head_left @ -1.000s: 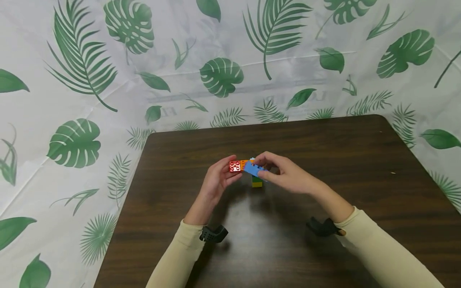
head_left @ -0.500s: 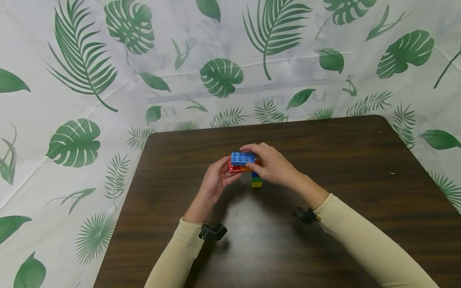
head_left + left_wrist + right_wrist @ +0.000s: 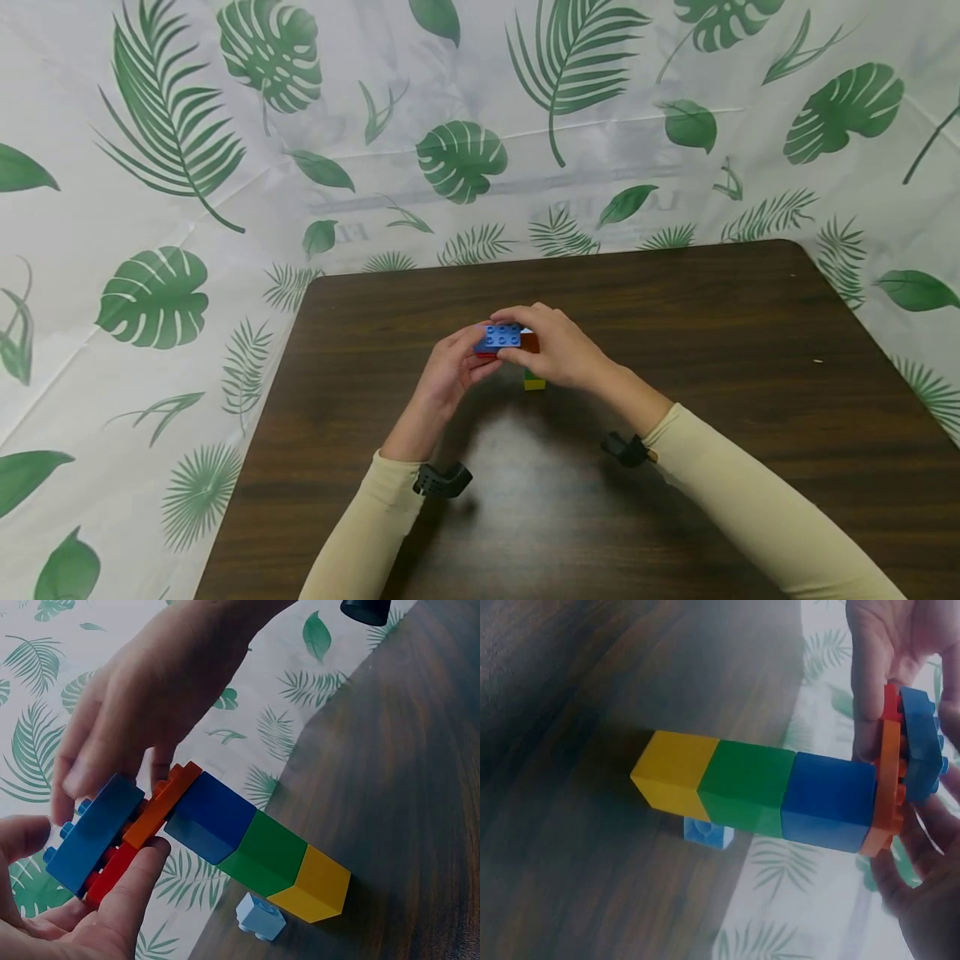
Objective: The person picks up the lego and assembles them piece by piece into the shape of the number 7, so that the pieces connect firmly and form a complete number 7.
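Observation:
A tower of a yellow brick (image 3: 315,889), a green brick (image 3: 264,851) and a dark blue brick (image 3: 210,814) stands on the table. A flat orange brick (image 3: 159,810) tops it, and a red brick (image 3: 111,871) extends beyond it on the left. My left hand (image 3: 448,375) holds that red end, fingers beneath, thumb up at the blue brick (image 3: 502,337). My right hand (image 3: 566,346) pinches this studded blue brick over the red and orange ones. Studs show in a thin gap below it in the left wrist view.
A small light blue brick (image 3: 262,918) lies on the table behind the tower. The dark wooden table (image 3: 360,375) ends at a leaf-patterned white sheet (image 3: 375,183). Both wrists wear black cameras.
The right hand has brought the blue brick leftward, turned it studs up and lowered it over the red and orange bricks. The left thumb has come over onto the blue brick's left end.

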{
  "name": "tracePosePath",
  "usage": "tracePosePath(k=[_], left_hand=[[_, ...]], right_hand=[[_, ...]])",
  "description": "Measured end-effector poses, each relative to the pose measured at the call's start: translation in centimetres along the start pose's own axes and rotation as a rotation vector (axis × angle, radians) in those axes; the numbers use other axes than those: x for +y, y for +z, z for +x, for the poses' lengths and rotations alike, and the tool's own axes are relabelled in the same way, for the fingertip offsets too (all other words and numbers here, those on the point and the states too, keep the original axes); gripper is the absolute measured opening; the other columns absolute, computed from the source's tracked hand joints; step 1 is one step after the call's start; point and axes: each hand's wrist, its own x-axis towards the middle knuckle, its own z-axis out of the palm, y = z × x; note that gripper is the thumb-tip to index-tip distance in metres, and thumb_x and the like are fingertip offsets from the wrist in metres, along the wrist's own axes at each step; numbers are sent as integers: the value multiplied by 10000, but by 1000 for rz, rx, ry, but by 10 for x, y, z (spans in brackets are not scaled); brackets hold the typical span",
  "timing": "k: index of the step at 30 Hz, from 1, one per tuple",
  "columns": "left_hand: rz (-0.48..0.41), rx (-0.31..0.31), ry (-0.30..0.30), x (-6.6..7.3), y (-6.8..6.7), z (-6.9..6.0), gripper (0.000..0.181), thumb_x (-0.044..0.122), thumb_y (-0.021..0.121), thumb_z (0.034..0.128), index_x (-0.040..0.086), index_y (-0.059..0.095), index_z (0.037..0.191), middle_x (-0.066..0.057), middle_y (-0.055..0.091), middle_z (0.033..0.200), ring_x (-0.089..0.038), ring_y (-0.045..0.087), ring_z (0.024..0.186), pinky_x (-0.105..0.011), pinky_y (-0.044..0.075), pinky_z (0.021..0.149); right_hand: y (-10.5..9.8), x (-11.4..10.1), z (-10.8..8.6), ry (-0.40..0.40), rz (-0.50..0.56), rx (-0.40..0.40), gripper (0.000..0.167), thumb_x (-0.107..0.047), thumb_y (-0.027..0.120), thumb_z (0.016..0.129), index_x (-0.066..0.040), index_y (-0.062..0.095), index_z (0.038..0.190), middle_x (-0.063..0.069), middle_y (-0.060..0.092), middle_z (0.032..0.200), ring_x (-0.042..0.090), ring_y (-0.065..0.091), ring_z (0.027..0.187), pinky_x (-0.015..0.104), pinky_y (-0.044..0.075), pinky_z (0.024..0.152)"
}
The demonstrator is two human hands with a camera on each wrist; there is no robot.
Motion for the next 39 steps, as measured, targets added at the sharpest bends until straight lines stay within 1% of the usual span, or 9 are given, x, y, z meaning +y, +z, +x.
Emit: tracePosePath(k=[2,6,8,10,12,16,23,31,39], left_hand=[[11,12,-12,1,1,1,422,209,578,1005,-33,525,1347,-160,630,1159,-200,704,881,-474,443,955],[41,27,-10,1,2,3,442,213,591,1000,-39,519,1357,-179,626,1173,-203,705,896,-426,496,907],[55,33,-6,0,2,4,444,220,580,1006,-48,517,1355,-179,633,1156,-206,705,894,-402,525,873],[61,39,-8,0,2,5,436,228,572,1011,-47,523,1347,-176,639,1142,-207,704,894,-384,543,848],[61,43,-16,1,2,5,426,231,574,1011,-36,534,1340,-177,640,1147,-209,704,899,-390,537,858],[53,45,-41,2,3,4,409,229,596,1000,-13,554,1327,-183,627,1185,-216,704,922,-401,517,885],[38,55,-66,4,3,5,405,208,626,982,-18,567,1313,-181,632,1188,-226,705,925,-434,494,913],[29,58,-73,2,1,8,399,213,642,972,-16,584,1294,-177,643,1166,-234,708,919,-366,551,833],[15,72,-52,1,1,9,378,184,647,968,-33,598,1274,-157,679,1093,-223,717,875,-358,563,805]], right_hand=[[1,3,0,59,56,11,441,-289,696,929,-116,584,1319,29,638,1209,200,563,1047,409,512,891],[2,9,1,254,162,18,472,-468,548,987,-123,589,1305,37,645,1174,198,590,1015,398,525,889],[3,12,0,333,200,7,500,-515,496,994,-125,598,1291,46,646,1156,225,579,993,403,507,879],[4,13,0,378,234,-12,500,-519,482,999,-124,607,1279,57,642,1147,247,563,989,407,490,880],[5,15,0,387,263,-26,471,-491,490,1005,-117,618,1261,62,644,1140,254,559,987,402,484,879],[8,20,1,365,310,-38,414,-408,506,1021,-81,638,1236,77,648,1116,261,551,979,392,481,870],[11,27,1,346,387,-50,392,-333,467,1047,-38,635,1243,115,643,1111,285,534,1001,401,463,891],[11,28,1,341,414,-49,396,-316,467,1046,-15,635,1242,129,645,1110,285,536,998,373,467,873],[11,29,2,343,427,-61,395,-288,476,1045,5,627,1263,157,642,1157,295,531,1016,363,464,883]])
